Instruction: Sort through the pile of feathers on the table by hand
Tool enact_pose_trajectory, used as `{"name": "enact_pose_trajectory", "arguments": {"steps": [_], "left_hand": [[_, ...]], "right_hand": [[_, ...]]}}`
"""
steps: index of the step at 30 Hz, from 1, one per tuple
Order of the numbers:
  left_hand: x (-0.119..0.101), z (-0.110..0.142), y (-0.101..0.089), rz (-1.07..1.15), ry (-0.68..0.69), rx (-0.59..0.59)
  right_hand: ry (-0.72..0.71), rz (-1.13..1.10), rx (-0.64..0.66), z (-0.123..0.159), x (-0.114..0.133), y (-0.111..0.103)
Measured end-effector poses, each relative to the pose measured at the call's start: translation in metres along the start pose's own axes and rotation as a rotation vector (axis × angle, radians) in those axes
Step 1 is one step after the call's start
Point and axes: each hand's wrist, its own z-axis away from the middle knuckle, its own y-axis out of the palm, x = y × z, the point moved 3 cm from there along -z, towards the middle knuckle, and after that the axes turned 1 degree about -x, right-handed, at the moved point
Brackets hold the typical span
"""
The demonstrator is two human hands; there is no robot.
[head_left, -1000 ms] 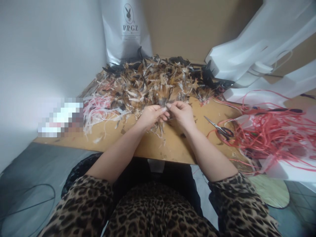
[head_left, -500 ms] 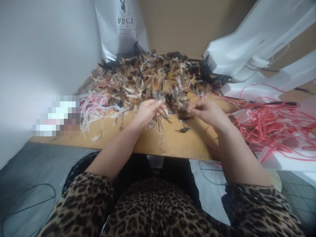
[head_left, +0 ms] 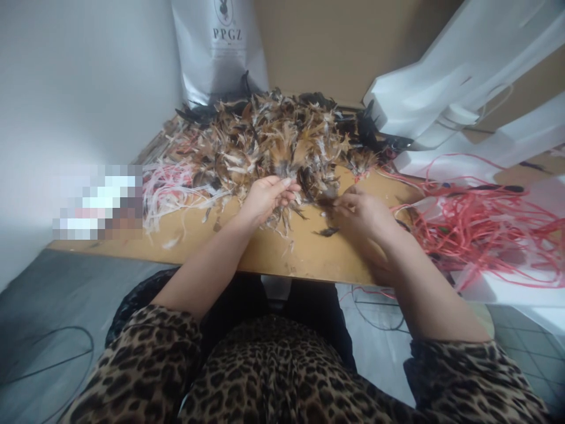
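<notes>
My left hand [head_left: 273,199] is closed, its thumb and fingers pinching the base of a small bunch of brown feathers [head_left: 289,156] that fans upward. To its right, my right hand [head_left: 364,211] has its fingertips pressed together just above the tabletop. A dark feather [head_left: 325,203] shows at those fingertips, though blur hides whether it is gripped. Another dark feather [head_left: 328,232] lies on the table below them. Behind both hands spreads a large heap of brown, black and white feathers [head_left: 247,132].
Pink and white strips [head_left: 165,188] lie left on the wooden table [head_left: 304,259]. A tangle of red string [head_left: 481,229] is at the right, beside white foam pieces [head_left: 441,76]. A silver bag [head_left: 220,65] stands behind the heap. A pixelated patch covers the far left.
My right hand has turned slightly and lowered a little, its fingertips staying near the dark feather. My left hand keeps its pinch on the feather bunch. The view has shifted slightly.
</notes>
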Motion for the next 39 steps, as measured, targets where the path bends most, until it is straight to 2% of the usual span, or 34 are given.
{"name": "enact_pose_trajectory", "arguments": {"steps": [7, 12, 17, 24, 30, 34, 39], "left_hand": [[0.003, 0.001, 0.001, -0.006, -0.026, 0.11], [0.003, 0.0, 0.001, 0.02, -0.074, 0.095], [0.003, -0.001, 0.003, 0.05, -0.096, 0.091], [0.004, -0.005, 0.0, 0.131, -0.07, 0.039], [0.005, -0.007, -0.002, 0.194, -0.064, 0.011], [0.007, -0.008, -0.002, 0.182, -0.046, -0.005], [0.008, -0.007, -0.001, 0.138, -0.042, 0.0]], "right_hand": [[-0.148, -0.303, 0.103, -0.029, 0.034, -0.024], [-0.049, -0.537, 0.206, -0.045, 0.045, -0.026], [0.07, -0.726, 0.215, -0.055, 0.039, -0.013], [0.254, -1.088, 0.033, -0.059, 0.034, 0.023], [0.347, -1.34, 0.052, -0.058, 0.046, 0.041], [0.325, -1.365, 0.101, -0.055, 0.056, 0.047], [0.341, -1.337, 0.001, -0.054, 0.058, 0.054]]}}
